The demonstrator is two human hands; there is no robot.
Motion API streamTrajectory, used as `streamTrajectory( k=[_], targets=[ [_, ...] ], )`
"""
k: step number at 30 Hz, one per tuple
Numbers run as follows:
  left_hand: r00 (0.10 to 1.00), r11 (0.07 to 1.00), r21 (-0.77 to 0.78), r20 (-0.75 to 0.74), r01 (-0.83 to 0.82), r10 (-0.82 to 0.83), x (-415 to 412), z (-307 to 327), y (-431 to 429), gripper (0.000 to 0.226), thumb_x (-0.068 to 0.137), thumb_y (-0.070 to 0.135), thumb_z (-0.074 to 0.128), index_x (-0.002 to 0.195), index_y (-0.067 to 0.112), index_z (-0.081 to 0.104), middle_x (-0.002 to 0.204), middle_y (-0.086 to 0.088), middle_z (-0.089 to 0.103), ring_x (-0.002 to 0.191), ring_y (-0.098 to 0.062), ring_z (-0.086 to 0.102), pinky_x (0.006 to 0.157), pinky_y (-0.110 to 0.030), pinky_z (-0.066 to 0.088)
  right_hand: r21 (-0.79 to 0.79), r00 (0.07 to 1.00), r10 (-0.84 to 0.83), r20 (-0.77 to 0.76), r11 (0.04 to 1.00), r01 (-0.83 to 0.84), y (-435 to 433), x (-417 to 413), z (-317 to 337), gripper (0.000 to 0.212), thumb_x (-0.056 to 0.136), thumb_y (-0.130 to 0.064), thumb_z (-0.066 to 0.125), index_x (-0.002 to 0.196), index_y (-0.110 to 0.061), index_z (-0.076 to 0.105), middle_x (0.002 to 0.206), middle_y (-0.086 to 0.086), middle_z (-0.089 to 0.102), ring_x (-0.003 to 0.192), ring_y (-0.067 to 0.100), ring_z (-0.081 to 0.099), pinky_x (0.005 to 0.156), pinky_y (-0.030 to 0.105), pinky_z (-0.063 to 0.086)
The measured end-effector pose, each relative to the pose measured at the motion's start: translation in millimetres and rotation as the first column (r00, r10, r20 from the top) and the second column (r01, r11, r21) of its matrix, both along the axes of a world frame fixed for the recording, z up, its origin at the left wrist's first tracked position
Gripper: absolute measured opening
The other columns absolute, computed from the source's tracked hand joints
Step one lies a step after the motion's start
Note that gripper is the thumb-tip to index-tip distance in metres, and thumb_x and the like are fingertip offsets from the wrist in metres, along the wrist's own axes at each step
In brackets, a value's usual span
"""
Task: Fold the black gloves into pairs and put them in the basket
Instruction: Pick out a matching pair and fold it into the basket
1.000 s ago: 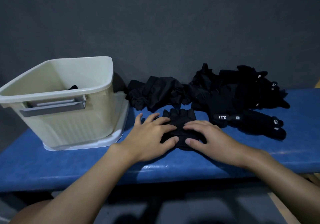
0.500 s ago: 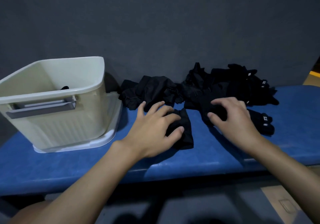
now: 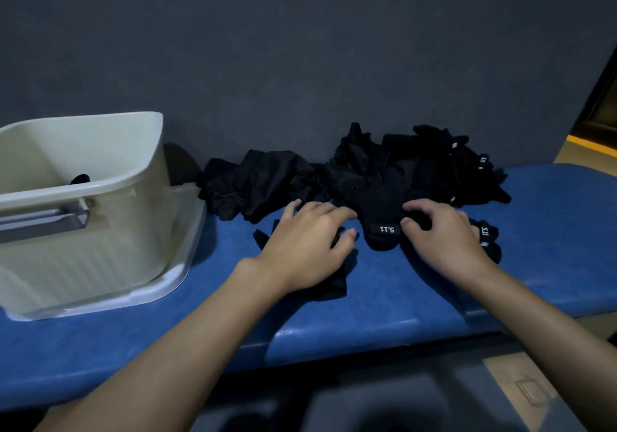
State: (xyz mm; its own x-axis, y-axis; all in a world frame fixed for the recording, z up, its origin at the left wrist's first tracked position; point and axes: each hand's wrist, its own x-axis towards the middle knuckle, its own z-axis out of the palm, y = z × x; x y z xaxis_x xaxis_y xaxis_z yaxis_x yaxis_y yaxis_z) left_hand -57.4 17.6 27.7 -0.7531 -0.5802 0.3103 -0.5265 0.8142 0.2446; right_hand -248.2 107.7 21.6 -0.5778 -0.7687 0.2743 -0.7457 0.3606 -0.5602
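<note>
A heap of black gloves lies along the back of the blue bench. My left hand lies flat with spread fingers on a folded black glove near the bench's middle. Just right of it, my right hand pinches the edge of a black glove with a white 5.11 tag, its cuff pointing toward me. Another tagged glove peeks out from behind my right hand. The cream basket stands at the left, with a bit of black glove showing inside.
The basket rests on a pale lid or tray on the bench. A dark grey wall closes off the back. The bench's front edge runs just below my forearms, with dark floor beneath.
My right hand has pulled a tagged glove out of the heap toward the front. My left hand stays on the folded glove, which lies lower and more spread out.
</note>
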Motion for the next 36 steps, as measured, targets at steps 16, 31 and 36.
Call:
streamTrajectory(
  k=[16, 31, 36],
  targets=[
    [0.975, 0.973, 0.218, -0.221, 0.080, -0.031, -21.2, -0.8, -4.9, 0.048, 0.101, 0.034, 0.048, 0.148, 0.026, 0.044, 0.145, 0.012, 0.049, 0.135, -0.008, 0.044, 0.116, -0.048, 0.030, -0.423, 0.948, 0.290, 0.129, 0.881, -0.212, 5.3, 5.9, 16.2, 0.035, 0.094, -0.001, 0.053, 0.125, -0.014, 0.064, 0.129, -0.015, 0.057, 0.121, -0.005, 0.049, 0.106, 0.012, 0.036],
    [0.845, 0.965, 0.187, -0.531, 0.184, -0.058, 5.1, -4.1, 4.8, 0.065, 0.082, 0.021, 0.079, 0.140, 0.027, 0.051, 0.142, 0.017, 0.040, 0.128, 0.000, 0.046, 0.104, -0.023, 0.045, -0.616, 0.672, 0.464, 0.577, 0.787, -0.014, 2.4, 34.7, 24.0, 0.035, 0.088, -0.003, 0.067, 0.115, -0.025, 0.066, 0.120, 0.003, 0.068, 0.099, 0.019, 0.071, 0.092, 0.039, 0.056],
    [0.721, 0.975, 0.066, -0.684, 0.213, -0.111, 20.1, 2.1, 6.7, 0.037, 0.085, 0.001, 0.073, 0.121, 0.011, 0.068, 0.123, 0.005, 0.056, 0.105, -0.013, 0.059, 0.074, -0.020, 0.054, -0.654, 0.627, 0.518, 0.582, 0.756, -0.017, 0.0, 49.3, 30.4, 0.032, 0.087, -0.001, 0.067, 0.114, -0.018, 0.068, 0.116, 0.003, 0.070, 0.102, 0.021, 0.070, 0.097, 0.040, 0.054]
  ],
)
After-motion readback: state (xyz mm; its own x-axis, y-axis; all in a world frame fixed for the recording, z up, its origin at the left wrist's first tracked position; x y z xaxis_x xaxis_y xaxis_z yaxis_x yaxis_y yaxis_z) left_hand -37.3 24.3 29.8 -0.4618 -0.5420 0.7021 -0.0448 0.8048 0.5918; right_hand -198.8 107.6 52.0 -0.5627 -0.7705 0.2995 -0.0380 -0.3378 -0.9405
